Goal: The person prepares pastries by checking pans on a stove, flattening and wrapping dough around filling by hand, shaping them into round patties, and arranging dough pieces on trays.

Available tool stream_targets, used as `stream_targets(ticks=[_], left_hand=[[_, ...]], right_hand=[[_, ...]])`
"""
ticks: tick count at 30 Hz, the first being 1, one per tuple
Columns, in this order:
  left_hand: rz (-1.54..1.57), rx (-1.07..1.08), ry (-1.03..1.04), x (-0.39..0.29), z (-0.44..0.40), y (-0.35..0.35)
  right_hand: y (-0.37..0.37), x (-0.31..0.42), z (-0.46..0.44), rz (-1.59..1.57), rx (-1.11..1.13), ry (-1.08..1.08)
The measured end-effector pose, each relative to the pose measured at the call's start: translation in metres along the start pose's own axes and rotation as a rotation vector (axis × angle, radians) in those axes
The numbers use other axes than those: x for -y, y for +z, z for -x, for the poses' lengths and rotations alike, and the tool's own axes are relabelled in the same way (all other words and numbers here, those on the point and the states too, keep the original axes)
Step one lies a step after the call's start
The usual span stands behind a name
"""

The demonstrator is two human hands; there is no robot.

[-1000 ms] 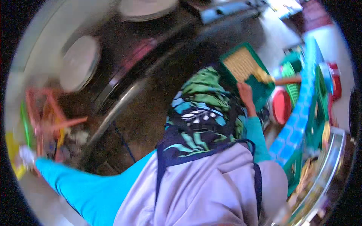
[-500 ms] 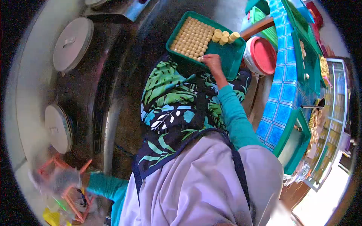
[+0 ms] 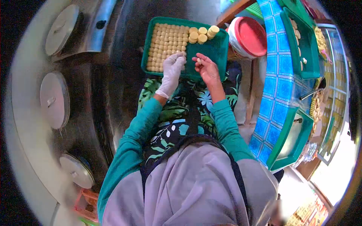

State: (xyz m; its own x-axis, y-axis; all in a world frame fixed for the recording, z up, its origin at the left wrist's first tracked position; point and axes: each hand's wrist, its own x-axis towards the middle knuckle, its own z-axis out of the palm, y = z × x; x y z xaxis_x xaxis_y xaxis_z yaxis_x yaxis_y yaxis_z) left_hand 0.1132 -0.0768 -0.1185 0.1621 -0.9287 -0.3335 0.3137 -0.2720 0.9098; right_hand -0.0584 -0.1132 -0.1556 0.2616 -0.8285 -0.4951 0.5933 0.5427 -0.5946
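A green tray (image 3: 209, 56) rests at my lap, with rows of small pale dough balls (image 3: 166, 41) packed into its left part. Several short stacks of round, pale yellow discs (image 3: 202, 38) stand at its far right. My left hand (image 3: 172, 71), in a white glove, is over the near edge of the rows. Its fingertips are pinched together, and what is between them, if anything, is hidden. Just right of it, my bare right hand (image 3: 208, 71) is turned partly palm up above the tray. Its curled fingers hold a small dough ball (image 3: 199, 61).
Several round metal lids (image 3: 55, 100) lie along the dark surface on the left. A white bucket with a red lid (image 3: 249, 35) stands right of the tray. Beyond it, a blue tiled-pattern tablecloth (image 3: 272, 90) carries green trays (image 3: 288, 141). An orange plastic frame (image 3: 86, 205) is at lower left.
My gloved left hand has come from the orange frame at lower left up to the tray. My right hand has lifted from the rows, turning its palm up. The view has shifted.
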Motion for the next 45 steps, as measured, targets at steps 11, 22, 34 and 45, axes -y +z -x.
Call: stream_targets(ticks=[11, 22, 34, 45], left_hand=[[-0.334, -0.036, 0.098, 0.048, -0.011, 0.017], [-0.430, -0.016, 0.257, 0.039, -0.006, 0.021], [-1.537, 0.268, 0.746, 0.037, 0.002, 0.036], [-1.575, 0.286, 0.782, 0.045, 0.010, 0.040]], right_hand=[[-0.030, 0.008, -0.003, -0.018, 0.153, 0.191], [-0.012, 0.020, 0.007, 0.035, -0.046, -0.030], [-0.025, -0.001, -0.016, 1.525, -0.212, -0.811], [-0.032, 0.042, -0.008, 2.025, -0.009, -0.798]])
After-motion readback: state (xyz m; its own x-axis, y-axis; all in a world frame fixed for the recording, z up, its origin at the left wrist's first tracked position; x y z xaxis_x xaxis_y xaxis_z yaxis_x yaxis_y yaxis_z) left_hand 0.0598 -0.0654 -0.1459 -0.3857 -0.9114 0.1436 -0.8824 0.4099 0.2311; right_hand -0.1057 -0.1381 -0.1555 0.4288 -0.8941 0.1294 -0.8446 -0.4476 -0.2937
